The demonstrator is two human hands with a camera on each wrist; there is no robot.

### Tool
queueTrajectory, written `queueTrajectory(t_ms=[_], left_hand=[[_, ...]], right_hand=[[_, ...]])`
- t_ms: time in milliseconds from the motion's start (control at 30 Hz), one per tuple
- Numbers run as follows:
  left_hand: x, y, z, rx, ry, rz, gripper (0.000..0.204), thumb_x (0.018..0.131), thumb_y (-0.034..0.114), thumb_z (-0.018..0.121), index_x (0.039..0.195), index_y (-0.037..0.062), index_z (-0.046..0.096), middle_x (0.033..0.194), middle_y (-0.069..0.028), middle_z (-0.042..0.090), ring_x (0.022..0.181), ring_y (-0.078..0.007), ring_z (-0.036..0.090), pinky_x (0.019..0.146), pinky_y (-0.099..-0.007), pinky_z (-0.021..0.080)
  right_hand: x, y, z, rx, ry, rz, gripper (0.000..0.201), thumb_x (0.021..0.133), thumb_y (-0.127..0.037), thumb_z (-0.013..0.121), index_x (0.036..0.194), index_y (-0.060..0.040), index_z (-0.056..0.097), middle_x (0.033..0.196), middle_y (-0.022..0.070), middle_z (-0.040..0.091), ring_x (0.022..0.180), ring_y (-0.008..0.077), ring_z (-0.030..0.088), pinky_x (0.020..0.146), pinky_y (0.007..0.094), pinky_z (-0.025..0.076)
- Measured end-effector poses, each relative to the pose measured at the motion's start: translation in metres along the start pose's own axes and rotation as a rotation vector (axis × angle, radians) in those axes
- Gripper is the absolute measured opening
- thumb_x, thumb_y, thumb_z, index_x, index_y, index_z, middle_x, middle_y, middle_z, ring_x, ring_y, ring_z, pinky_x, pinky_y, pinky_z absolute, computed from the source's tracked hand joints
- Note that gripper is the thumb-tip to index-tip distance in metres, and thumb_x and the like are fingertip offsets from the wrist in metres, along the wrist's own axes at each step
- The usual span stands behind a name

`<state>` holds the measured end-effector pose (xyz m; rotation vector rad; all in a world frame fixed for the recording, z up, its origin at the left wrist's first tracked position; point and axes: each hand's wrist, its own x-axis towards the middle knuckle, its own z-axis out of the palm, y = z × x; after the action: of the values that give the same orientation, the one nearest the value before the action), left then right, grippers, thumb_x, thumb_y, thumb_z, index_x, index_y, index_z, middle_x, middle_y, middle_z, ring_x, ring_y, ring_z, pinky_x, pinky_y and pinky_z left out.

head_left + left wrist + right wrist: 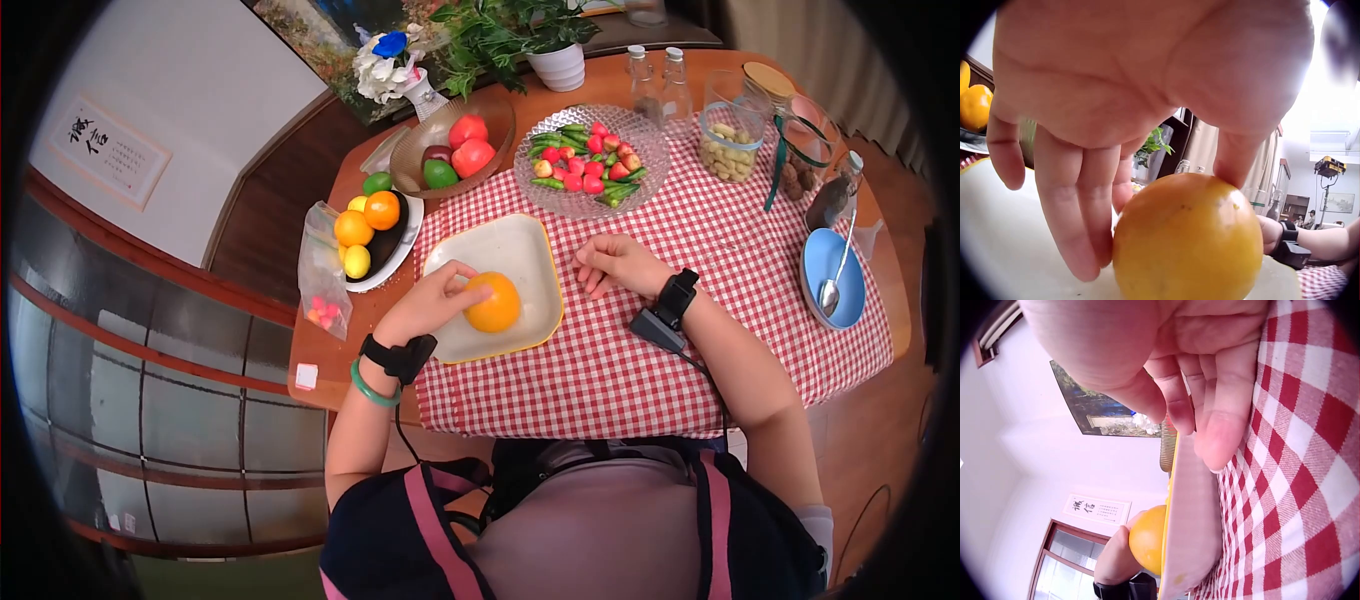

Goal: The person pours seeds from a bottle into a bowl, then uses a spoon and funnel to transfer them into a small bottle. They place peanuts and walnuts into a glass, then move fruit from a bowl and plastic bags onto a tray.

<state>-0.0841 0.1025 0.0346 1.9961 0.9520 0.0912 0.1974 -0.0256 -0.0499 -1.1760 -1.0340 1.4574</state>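
My left hand (428, 302) holds a large orange (493, 303), thumb on one side and fingertips on the other. The orange is over the white square dish (535, 265) with a yellow rim. From the left wrist the orange (1188, 240) looks smooth and glossy, with a few dark specks; its underside is cut off by the frame. To the right of the dish, my right hand (622, 264) rests on the checked cloth, fingers loosely curled and holding nothing. Its fingertips (1221, 440) are close to the dish's outer wall (1194, 512).
A plate with oranges and lemons (352, 228) and a plastic bag (322, 275) stand left. Behind are a bowl of fruit (408, 165) and a glass dish (640, 150) of peppers and small red fruits. Jars, bottles and a blue bowl (815, 270) with a spoon line the right.
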Motion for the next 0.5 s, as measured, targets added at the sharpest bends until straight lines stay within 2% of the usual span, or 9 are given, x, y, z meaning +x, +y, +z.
queueTrajectory(t_ms=[67, 167, 267, 367, 467, 500], left_hand=[[0.010, -0.011, -0.001, 0.014, 0.123, 0.057, 0.041, 0.083, 0.032, 0.070, 0.107, -0.0002, 0.059, 0.098, -0.0100, 0.066, 0.084, -0.0162, 0.062, 0.074, -0.0297, 0.049], [0.021, -0.023, -0.006, 0.136, 0.437, 0.229, 0.038, 0.082, 0.030, 0.071, 0.104, 0.0008, 0.060, 0.096, -0.0086, 0.065, 0.081, -0.0161, 0.062, 0.069, -0.0290, 0.048], [0.015, -0.016, -0.009, 0.390, 0.675, 0.357, 0.037, 0.080, 0.029, 0.072, 0.104, 0.0029, 0.061, 0.094, -0.0094, 0.064, 0.080, -0.0172, 0.062, 0.062, -0.0274, 0.045], [0.000, 0.000, -0.007, 0.355, 0.522, 0.369, 0.041, 0.075, 0.027, 0.075, 0.107, 0.0058, 0.060, 0.100, -0.0096, 0.062, 0.089, -0.0197, 0.061, 0.071, -0.0305, 0.043], [-0.012, 0.008, 0.001, 0.583, 0.389, 0.459, 0.052, 0.071, 0.027, 0.077, 0.115, 0.0092, 0.057, 0.108, -0.0088, 0.060, 0.099, -0.0230, 0.057, 0.084, -0.0349, 0.036], [-0.014, 0.007, 0.004, 0.628, 0.392, 0.467, 0.057, 0.070, 0.029, 0.078, 0.118, 0.0098, 0.055, 0.110, -0.0085, 0.059, 0.102, -0.0238, 0.056, 0.086, -0.0358, 0.034]], right_hand=[[0.000, 0.000, 0.000, 0.002, 0.001, 0.003, 0.026, 0.098, -0.024, 0.048, 0.103, 0.0002, 0.057, 0.084, 0.0065, 0.062, 0.071, 0.0128, 0.063, 0.065, 0.0262, 0.056], [0.000, 0.000, 0.000, 0.005, 0.001, 0.008, 0.026, 0.098, -0.023, 0.048, 0.102, 0.0001, 0.058, 0.084, 0.0067, 0.062, 0.071, 0.0130, 0.064, 0.065, 0.0262, 0.056], [0.001, 0.001, 0.000, 0.008, 0.000, 0.007, 0.025, 0.098, -0.023, 0.049, 0.102, 0.0001, 0.058, 0.084, 0.0068, 0.062, 0.070, 0.0131, 0.063, 0.064, 0.0261, 0.056], [0.000, -0.002, 0.000, -0.006, 0.002, 0.015, 0.025, 0.098, -0.023, 0.049, 0.102, 0.0002, 0.058, 0.084, 0.0068, 0.062, 0.070, 0.0130, 0.063, 0.064, 0.0259, 0.056], [-0.001, -0.004, 0.001, -0.012, 0.005, 0.015, 0.025, 0.098, -0.022, 0.048, 0.102, 0.0004, 0.058, 0.084, 0.0067, 0.062, 0.071, 0.0128, 0.063, 0.065, 0.0260, 0.056], [-0.002, -0.004, 0.002, -0.010, 0.007, 0.017, 0.025, 0.098, -0.022, 0.047, 0.102, 0.0005, 0.058, 0.084, 0.0067, 0.062, 0.072, 0.0128, 0.063, 0.065, 0.0260, 0.056]])
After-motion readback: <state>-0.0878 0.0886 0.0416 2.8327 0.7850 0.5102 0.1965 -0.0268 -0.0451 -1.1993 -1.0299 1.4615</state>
